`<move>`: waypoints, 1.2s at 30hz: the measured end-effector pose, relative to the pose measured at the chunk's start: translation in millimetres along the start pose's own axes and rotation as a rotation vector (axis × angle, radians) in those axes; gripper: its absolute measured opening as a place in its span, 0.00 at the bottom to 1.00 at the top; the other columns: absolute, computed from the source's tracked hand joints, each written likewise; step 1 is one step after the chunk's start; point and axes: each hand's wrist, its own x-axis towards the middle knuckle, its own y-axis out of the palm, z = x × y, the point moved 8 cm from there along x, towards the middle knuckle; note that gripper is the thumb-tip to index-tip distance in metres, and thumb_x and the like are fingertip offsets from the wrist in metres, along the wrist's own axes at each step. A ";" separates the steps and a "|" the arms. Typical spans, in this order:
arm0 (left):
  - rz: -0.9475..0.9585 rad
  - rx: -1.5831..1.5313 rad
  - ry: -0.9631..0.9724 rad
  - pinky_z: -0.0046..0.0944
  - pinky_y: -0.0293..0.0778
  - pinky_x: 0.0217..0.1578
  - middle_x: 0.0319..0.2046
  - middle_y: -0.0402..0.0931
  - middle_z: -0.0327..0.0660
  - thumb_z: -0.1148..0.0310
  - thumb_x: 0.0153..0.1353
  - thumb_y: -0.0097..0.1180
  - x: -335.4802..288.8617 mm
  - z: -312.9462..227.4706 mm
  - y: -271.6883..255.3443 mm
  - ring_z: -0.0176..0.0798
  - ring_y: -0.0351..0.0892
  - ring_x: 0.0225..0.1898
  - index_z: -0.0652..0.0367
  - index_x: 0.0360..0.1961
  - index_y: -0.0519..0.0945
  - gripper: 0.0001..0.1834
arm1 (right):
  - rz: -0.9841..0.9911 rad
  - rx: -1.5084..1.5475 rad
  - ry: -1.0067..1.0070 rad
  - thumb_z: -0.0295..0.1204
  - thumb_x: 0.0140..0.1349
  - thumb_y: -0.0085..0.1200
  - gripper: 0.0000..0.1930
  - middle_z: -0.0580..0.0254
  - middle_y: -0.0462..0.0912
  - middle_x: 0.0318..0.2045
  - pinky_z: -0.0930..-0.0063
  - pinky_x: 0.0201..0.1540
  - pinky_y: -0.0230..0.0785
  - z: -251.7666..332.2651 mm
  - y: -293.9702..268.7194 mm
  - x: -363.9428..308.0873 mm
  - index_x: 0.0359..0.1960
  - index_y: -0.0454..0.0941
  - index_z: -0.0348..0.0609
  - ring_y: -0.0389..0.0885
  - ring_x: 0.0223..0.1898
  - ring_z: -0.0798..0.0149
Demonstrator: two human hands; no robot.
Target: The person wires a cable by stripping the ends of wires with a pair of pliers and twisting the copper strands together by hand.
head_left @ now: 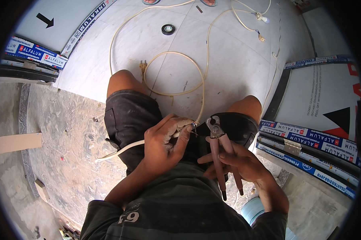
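Observation:
Over my lap, my left hand (167, 139) is closed, pinching a cream electrical cable (203, 100) between thumb and fingers where its wire ends meet. Short dark wire ends stick out at the fingertips. Another length of cream cable (128, 149) leaves this hand toward the lower left, over my thigh. In my right hand (242, 160) is a pair of end-cutting pincers (218, 138), its reddish-brown handles between my fingers. The pincer jaws point up and stand just right of the wire ends, apart from them.
Ahead on the white tiles lie a looped cable with a plug (143, 67), a black tape roll (168, 29), a white bulb (262, 17) and another plug (261, 38). Another person's foot (151, 1) shows at the far edge. Wrapped panels (308, 138) stand at both sides.

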 end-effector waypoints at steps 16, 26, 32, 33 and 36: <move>-0.018 -0.169 -0.091 0.30 0.73 0.31 0.32 0.81 0.41 0.79 0.68 0.59 -0.9 8.0 -1.0 0.26 0.78 0.30 0.67 0.42 0.84 0.05 | -0.114 -0.081 -0.298 0.37 0.75 0.48 0.22 0.54 0.82 0.31 0.75 0.28 0.74 9.0 10.7 19.5 0.61 0.70 0.32 0.80 0.25 0.68; -0.070 -0.131 -0.039 0.25 0.65 0.26 0.26 0.79 0.33 0.76 0.70 0.60 -3.4 -1.4 -4.6 0.20 0.68 0.25 0.67 0.41 0.85 0.05 | -0.272 0.040 -0.427 0.31 0.78 0.47 0.09 0.66 0.78 0.25 0.79 0.23 0.66 15.0 7.6 13.7 0.50 0.73 0.37 0.74 0.21 0.76; -0.051 -0.164 -0.049 0.25 0.63 0.25 0.24 0.77 0.32 0.78 0.69 0.60 -1.9 -3.4 -3.7 0.19 0.66 0.24 0.68 0.41 0.84 0.04 | -0.298 -0.188 -0.444 0.25 0.76 0.46 0.08 0.66 0.74 0.21 0.80 0.24 0.62 11.0 16.3 15.9 0.52 0.70 0.35 0.71 0.20 0.78; -0.025 -0.153 -0.065 0.26 0.69 0.30 0.29 0.81 0.37 0.77 0.70 0.60 -1.3 -4.9 -4.2 0.22 0.72 0.28 0.68 0.41 0.84 0.04 | -0.376 -0.135 -0.516 0.24 0.76 0.46 0.09 0.65 0.74 0.20 0.81 0.24 0.62 12.5 6.2 12.4 0.53 0.70 0.36 0.71 0.20 0.78; 0.011 -0.180 -0.114 0.28 0.75 0.36 0.34 0.85 0.42 0.76 0.70 0.60 -2.3 -4.5 4.3 0.25 0.80 0.33 0.69 0.41 0.84 0.05 | -0.460 -0.301 -0.685 0.26 0.73 0.51 0.19 0.60 0.78 0.31 0.78 0.35 0.69 16.2 1.7 10.0 0.63 0.65 0.35 0.77 0.30 0.74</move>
